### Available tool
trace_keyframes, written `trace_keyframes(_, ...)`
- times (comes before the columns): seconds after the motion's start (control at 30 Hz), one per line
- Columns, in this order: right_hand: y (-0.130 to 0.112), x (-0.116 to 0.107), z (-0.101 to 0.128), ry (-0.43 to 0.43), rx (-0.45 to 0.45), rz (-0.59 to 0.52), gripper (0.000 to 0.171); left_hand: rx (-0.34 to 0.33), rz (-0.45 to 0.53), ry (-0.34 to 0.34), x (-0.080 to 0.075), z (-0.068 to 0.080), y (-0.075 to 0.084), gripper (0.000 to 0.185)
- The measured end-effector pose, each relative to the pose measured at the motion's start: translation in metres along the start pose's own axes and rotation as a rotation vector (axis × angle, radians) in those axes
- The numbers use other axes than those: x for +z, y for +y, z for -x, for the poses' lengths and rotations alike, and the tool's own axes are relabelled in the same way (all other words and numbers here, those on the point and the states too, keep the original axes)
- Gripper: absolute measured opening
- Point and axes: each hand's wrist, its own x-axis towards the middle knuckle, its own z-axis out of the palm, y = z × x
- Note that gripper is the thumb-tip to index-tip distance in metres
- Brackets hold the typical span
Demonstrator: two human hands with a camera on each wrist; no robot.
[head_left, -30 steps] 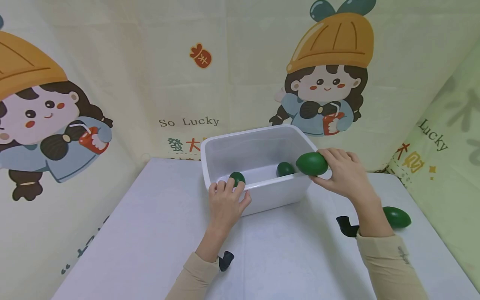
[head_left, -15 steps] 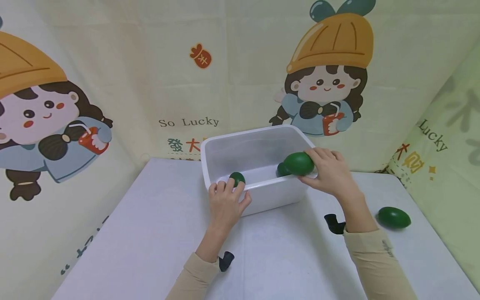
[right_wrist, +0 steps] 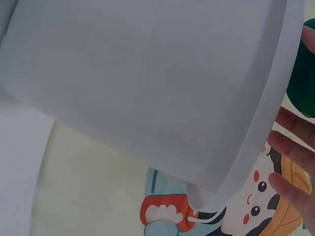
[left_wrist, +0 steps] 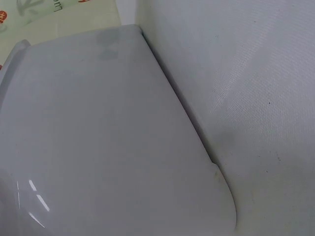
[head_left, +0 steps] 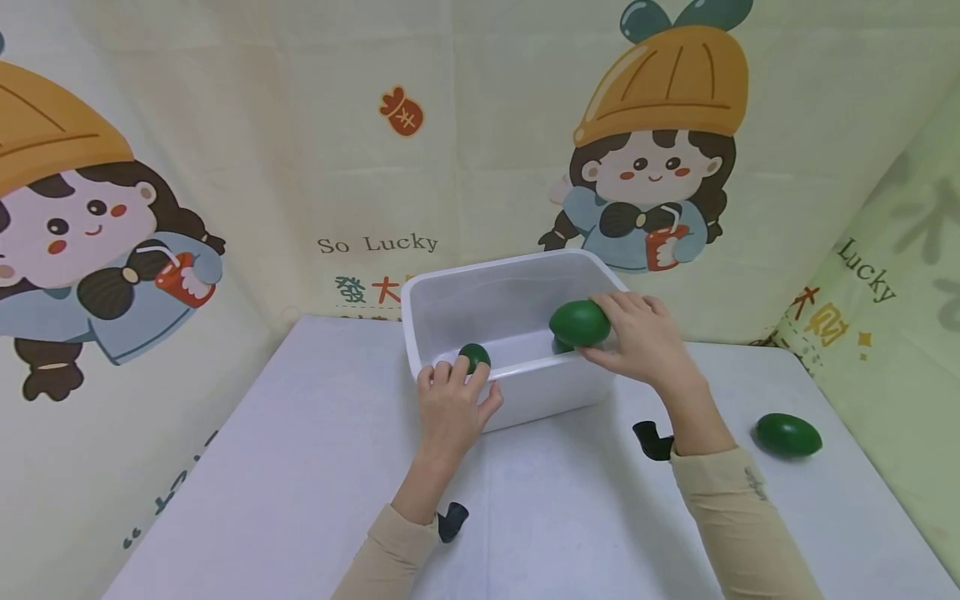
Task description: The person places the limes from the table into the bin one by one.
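My right hand [head_left: 641, 342] holds a glossy dark green oval fruit [head_left: 580, 323] with a pointed end, above the right part of a white plastic bin [head_left: 547, 390]. Curled over the bin's near rim at the left are the fingers of my left hand [head_left: 450, 408]. Inside, one green fruit [head_left: 474, 357] lies just beyond those fingers, and another green fruit [head_left: 561, 344] is mostly hidden behind the held one. In the right wrist view the held fruit [right_wrist: 301, 81] shows at the right edge, beyond the bin's rim. Only the bin's outer wall [left_wrist: 108, 132] and the table fill the left wrist view.
One more green fruit [head_left: 787, 435] lies on the white-covered table [head_left: 315, 467], right of my right forearm. A printed cloth [head_left: 495, 167] hangs close behind the bin and along both sides. Black camera mounts [head_left: 452, 522] stick out at both wrists.
My right hand has moved left with its fruit, from the bin's right rim to over the inside, covering more of the fruit below. The left hand and the bin stay put.
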Motion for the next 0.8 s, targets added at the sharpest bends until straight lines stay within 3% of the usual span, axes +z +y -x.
trace_keyframes(0.8,-0.012,0.012,-0.029,-0.052,-0.024,-0.034,0.069,-0.01,0.0,-0.025,-0.001,0.0,0.001,0.023)
